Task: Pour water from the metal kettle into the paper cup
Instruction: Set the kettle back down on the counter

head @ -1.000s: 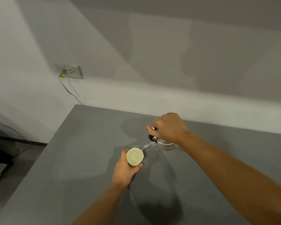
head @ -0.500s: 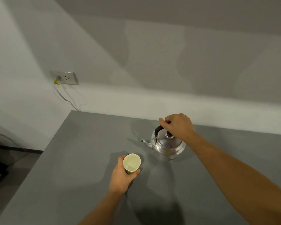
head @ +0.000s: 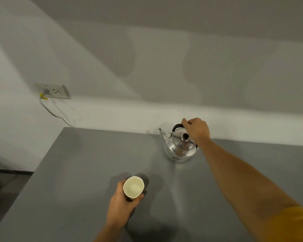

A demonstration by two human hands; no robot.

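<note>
The shiny metal kettle [head: 179,147] stands upright on the grey table [head: 87,158] near its far edge, spout pointing left. My right hand [head: 196,128] is closed around its black handle from above. The pale paper cup [head: 133,188] sits nearer to me, left of the kettle, with its mouth facing up and some liquid visible inside. My left hand [head: 121,205] wraps around the cup's side from below. Cup and kettle are well apart.
A white wall rises just behind the table. A wall socket [head: 53,91] with a plugged cable [head: 51,110] sits at the left, the cable dropping past the table's back left corner. The table's left edge falls off to a dark floor [head: 2,186].
The kettle was tilted with its spout at the cup a second ago. It has since been levelled and carried back to the far right, and now stands on the table. The cup stays in my left hand.
</note>
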